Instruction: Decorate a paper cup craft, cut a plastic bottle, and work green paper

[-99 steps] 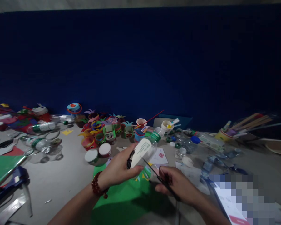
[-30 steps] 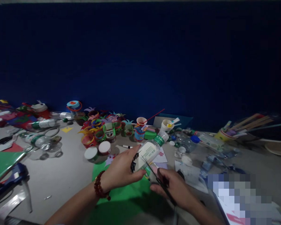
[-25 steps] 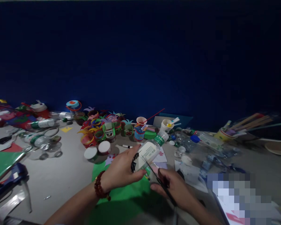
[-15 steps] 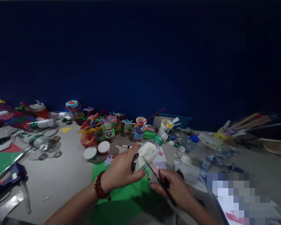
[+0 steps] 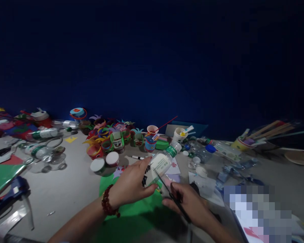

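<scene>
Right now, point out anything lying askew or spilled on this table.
A clear plastic bottle with a green label lies on its side at left on the grey table; odd, since the white-topped tubs stand upright. No spill shows.

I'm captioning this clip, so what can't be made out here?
In the head view:
Bottle: lower end partly hidden by the left hand.
Dark tool: handle partly covered by the right hand; knife or scissors, unclear.
Label: small print too tiny to read.
Lower-right object: masked by pixel blocks.
Blue device: cut off by the left edge.
</scene>
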`<state>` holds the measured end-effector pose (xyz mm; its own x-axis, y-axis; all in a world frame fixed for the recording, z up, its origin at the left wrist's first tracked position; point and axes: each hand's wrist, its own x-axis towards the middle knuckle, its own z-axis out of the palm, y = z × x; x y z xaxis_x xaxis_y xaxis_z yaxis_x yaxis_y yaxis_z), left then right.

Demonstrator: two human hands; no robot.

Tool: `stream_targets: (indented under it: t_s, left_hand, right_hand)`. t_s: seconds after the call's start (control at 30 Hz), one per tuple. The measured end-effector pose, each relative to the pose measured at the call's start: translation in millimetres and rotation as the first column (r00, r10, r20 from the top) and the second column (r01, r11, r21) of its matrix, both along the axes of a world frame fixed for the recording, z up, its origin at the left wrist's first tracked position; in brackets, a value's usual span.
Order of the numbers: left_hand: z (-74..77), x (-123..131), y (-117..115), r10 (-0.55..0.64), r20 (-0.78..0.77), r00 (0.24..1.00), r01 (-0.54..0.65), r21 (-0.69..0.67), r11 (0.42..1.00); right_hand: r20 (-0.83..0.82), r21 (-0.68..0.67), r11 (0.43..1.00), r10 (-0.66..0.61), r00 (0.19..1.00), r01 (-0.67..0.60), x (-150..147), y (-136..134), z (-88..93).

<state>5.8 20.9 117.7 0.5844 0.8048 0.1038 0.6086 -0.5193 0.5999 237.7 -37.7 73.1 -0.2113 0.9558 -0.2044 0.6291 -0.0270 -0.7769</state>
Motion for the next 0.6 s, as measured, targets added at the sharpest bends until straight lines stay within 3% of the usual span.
stream_targets:
  t_s: [0.2,0.4,0.6]
  left_hand:
    - [3.4,-1.5,2.0,-0.007,0.041,0.999,0.007,0.000,1.000]
    - [3.6,-4.6,1.0,-0.018,0.095,0.995,0.019,-0.015,1.000]
    - [-2.4,-17.1,16.9,-0.073,0.347,0.935,0.156,-0.218,0.963]
  right_hand:
    - [0.013,0.006,1.000,-0.024,1.000,0.024,-3.5,-1.8,0.6]
    - [0.045,0.146,0.988,-0.046,0.998,0.039,-3.9,-8.0,-3.9]
    - [0.059,0.171,0.981,-0.103,0.993,0.091,0.7,-6.5,-3.1]
